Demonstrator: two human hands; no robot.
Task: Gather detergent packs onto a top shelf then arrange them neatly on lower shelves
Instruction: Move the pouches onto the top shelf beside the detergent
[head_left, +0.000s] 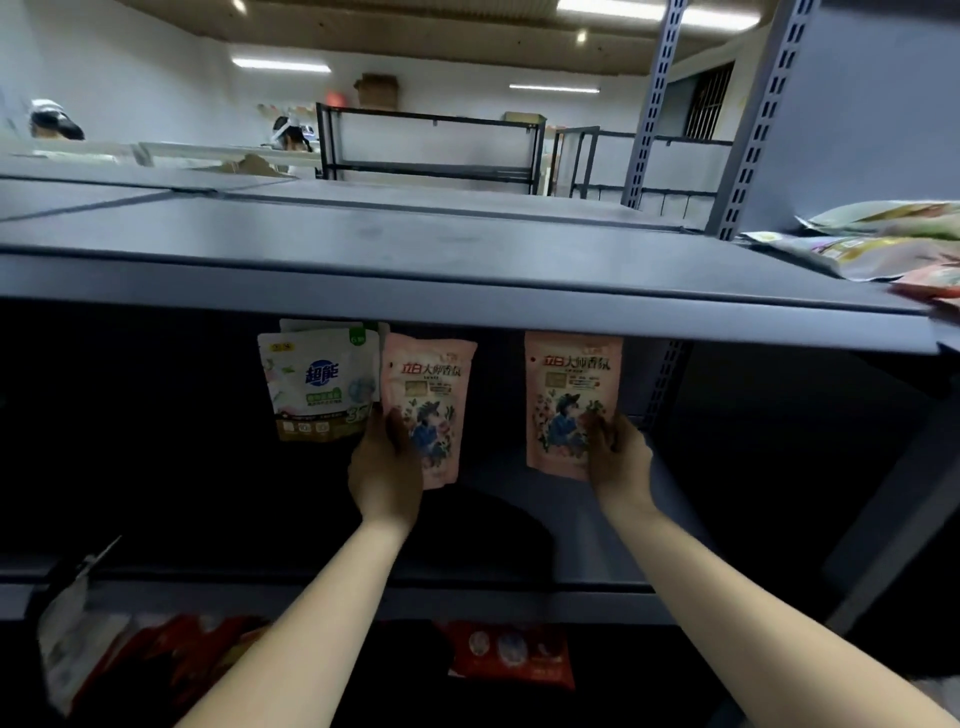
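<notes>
Shelving fills my view: a grey metal rack with perforated uprights (655, 93) rising on the right. Behind it I see a white-walled room with strip lights on the ceiling, a black empty rack (431, 148) standing against the far wall, and a cardboard box (376, 89) on top of it. Two people in headgear sit or stand at the far left, too blurred for me to say more.

Below that, the top shelf (415, 249) runs wide and mostly bare across the picture, its grey surface dull and faintly scuffed. At its right end lies a loose heap of flat packs (878, 241), green, yellow and orange, overlapping each other.

Under it the middle shelf (493, 467) sits in deep shadow. Three detergent packs stand upright there: a white pack (317, 384) with blue lettering on the left, a pink pack (434, 395) touching its right edge, and a second pink pack (563, 395) well apart to the right.

My left hand (384, 467) grips the lower left edge of the first pink pack, thumb on the front. My right hand (618, 457) holds the lower right corner of the second pink pack, fingers curled around it.

On the lowest shelf I make out red packs (511, 654) and a white-and-red pack (78, 639) at the left, tilted and blurred.
</notes>
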